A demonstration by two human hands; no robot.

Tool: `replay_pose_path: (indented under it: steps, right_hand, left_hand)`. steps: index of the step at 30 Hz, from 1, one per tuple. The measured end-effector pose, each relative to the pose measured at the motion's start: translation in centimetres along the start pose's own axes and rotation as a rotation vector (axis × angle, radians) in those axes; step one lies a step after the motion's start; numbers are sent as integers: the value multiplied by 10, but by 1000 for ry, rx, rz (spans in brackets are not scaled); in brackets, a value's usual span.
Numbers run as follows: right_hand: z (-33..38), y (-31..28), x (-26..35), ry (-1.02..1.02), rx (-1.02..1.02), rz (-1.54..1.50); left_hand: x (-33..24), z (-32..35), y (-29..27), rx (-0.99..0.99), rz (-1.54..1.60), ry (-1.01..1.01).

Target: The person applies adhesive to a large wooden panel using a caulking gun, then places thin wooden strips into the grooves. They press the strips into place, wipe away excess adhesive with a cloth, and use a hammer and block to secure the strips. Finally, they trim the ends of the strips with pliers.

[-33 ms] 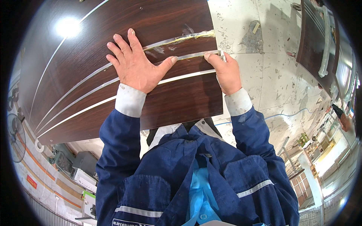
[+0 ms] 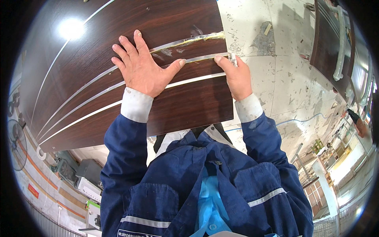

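Note:
A large dark-brown wood-grain board [image 2: 185,15] lies before me, crossed by several long pale, curved-looking strips. My left hand [image 2: 144,75] rests flat on it with fingers spread; its thumb tip touches the middle silvery strip [image 2: 203,58]. At the board's right edge my right hand [image 2: 238,77] is closed, its thumb pressed on that strip by its end. A short shiny piece shows beside the right fingers, which are partly hidden. The far strip [image 2: 189,40] has ragged yellowish residue along it and whitish smears beside it. The nearest strip [image 2: 197,79] is plain white.
Beyond the board's right edge is a pale, stained, chipped floor [image 2: 292,79] with a blue cable [image 2: 302,120] across it. More dark panels [image 2: 331,43] stand at the far right. A fan [image 2: 16,144] and grey equipment [image 2: 89,173] are at the left. Another person's hand [image 2: 360,127] shows at the right rim.
My right hand has shifted very slightly left at the strip's end, and the shiny piece by its fingers has changed angle. My left hand has stayed in place.

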State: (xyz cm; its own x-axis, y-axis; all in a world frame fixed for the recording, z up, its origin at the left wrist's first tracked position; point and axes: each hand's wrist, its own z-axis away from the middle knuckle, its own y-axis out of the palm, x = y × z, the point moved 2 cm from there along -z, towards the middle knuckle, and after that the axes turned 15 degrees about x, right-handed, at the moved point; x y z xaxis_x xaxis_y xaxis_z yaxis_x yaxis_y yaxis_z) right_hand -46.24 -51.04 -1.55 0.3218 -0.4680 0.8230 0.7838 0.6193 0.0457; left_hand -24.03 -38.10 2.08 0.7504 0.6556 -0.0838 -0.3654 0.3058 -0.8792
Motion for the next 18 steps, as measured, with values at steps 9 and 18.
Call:
replay_pose_path:
  steps: [9, 18]
  right_hand:
    - [35, 36, 29, -764, -175, 536]
    - [26, 72, 21, -571, -180, 1154]
  left_hand:
    - [0, -8, 4, -60, 36, 19]
    - [-1, -8, 3, -52, 17, -2]
